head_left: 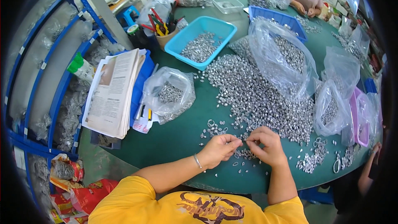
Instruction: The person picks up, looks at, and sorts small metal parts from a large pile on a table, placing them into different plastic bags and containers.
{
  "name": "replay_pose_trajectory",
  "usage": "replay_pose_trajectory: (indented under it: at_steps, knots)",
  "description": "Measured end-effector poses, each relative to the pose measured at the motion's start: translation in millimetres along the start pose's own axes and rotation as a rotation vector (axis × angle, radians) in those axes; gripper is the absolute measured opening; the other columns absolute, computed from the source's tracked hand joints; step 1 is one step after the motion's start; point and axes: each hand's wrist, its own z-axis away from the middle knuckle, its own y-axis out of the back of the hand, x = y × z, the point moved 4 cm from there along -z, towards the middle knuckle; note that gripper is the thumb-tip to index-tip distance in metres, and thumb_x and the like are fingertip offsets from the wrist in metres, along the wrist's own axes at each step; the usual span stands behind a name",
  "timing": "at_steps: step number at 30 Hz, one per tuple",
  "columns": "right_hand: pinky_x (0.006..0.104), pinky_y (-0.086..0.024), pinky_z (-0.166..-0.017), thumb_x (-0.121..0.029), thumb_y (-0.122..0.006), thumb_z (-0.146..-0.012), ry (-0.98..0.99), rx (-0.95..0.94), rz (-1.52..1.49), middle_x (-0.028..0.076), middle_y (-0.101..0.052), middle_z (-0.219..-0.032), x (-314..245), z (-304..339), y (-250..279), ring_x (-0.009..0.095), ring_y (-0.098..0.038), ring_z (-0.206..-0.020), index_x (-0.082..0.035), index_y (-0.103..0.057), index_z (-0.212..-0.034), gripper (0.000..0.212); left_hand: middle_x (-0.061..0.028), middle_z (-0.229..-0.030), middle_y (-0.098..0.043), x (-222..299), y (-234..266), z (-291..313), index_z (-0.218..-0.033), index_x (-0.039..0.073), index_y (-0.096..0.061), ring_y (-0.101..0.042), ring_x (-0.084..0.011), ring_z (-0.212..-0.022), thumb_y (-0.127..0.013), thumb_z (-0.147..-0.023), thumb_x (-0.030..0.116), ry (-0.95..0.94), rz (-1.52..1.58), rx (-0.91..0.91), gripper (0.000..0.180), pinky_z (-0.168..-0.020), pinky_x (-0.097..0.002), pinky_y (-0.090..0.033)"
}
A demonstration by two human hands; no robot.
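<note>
Left hand (pixel 219 148) and right hand (pixel 267 145) pinch, seemingly, one small metal piece (pixel 244 141) between meeting fingertips

- Before you, a green table (pixel 178 141) carries a broad heap of small metal rings (pixel 257 95).
- A turquoise tray (pixel 218 27), clear bags (pixel 169 93) and stacked papers (pixel 112 91) lie on it.

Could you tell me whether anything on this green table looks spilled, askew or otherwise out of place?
Nothing looks damaged. The small silver metal parts lie loose in a broad heap on the green table rather than in the blue tray or bags, with strays scattered near the left hand and right hand.
</note>
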Motion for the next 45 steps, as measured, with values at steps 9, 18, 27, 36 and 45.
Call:
replay_pose_trajectory:
  at_steps: [9, 18, 27, 36, 45]
  knots:
    - [0.0249, -0.046, -0.052, 0.005, -0.066, -0.068, 0.042, 0.131, -0.062, 0.009, -0.057, -0.076, -8, 2, -6, 0.016, -0.056, -0.06, 0.001, -0.059, -0.076, 0.011, 0.0009, -0.072, -0.045, 14, -12, -2, -0.094, 0.002, -0.057, -0.032, -0.003, -0.05, -0.053, -0.091, 0.026, 0.017, 0.013, -0.094, 0.025, -0.04, -0.0159, -0.023]
    - [0.0232, -0.045, -0.054, 0.003, -0.061, -0.075, -0.09, 0.446, -0.084, 0.008, -0.059, -0.078, -2, 7, 4, 0.014, -0.056, -0.062, 0.001, -0.057, -0.08, 0.007, 0.0059, -0.06, -0.045, 113, -3, -39, -0.104, 0.002, -0.054, -0.035, -0.0039, -0.046, -0.049, -0.089, 0.016, -0.239, 0.026, 0.048, 0.021, -0.037, -0.018, -0.026]
    - [0.0236, -0.044, -0.054, 0.0, -0.062, -0.075, -0.13, 0.455, -0.012, 0.008, -0.06, -0.074, 12, 2, 8, 0.014, -0.055, -0.06, 0.0, -0.061, -0.08, 0.005, -0.002, -0.075, -0.045, 156, 56, -23, -0.112, 0.0, -0.044, -0.037, -0.0066, -0.052, -0.04, -0.094, 0.013, -0.295, 0.458, 0.093, 0.022, -0.041, -0.0181, -0.029]
    - [0.0223, -0.045, -0.057, 0.0, -0.062, -0.076, -0.246, 0.334, -0.034, 0.006, -0.06, -0.073, 14, 6, -4, 0.011, -0.056, -0.061, 0.001, -0.062, -0.082, 0.007, -0.0269, -0.125, -0.039, 68, 66, 38, -0.123, -0.012, -0.033, -0.043, -0.0378, -0.117, -0.035, -0.09, 0.007, -0.36, 0.878, 0.016, 0.037, -0.094, -0.0436, -0.044]
    - [0.0262, -0.046, -0.055, 0.0, -0.063, -0.074, -0.136, 0.31, -0.011, 0.009, -0.059, -0.071, 11, 7, -7, 0.018, -0.058, -0.06, 0.0, -0.061, -0.079, 0.005, -0.0296, -0.137, -0.024, 50, 35, 21, -0.129, -0.011, -0.023, -0.024, -0.0433, -0.129, -0.033, -0.092, 0.01, -0.351, 0.806, -0.129, 0.044, -0.105, -0.0498, -0.029]
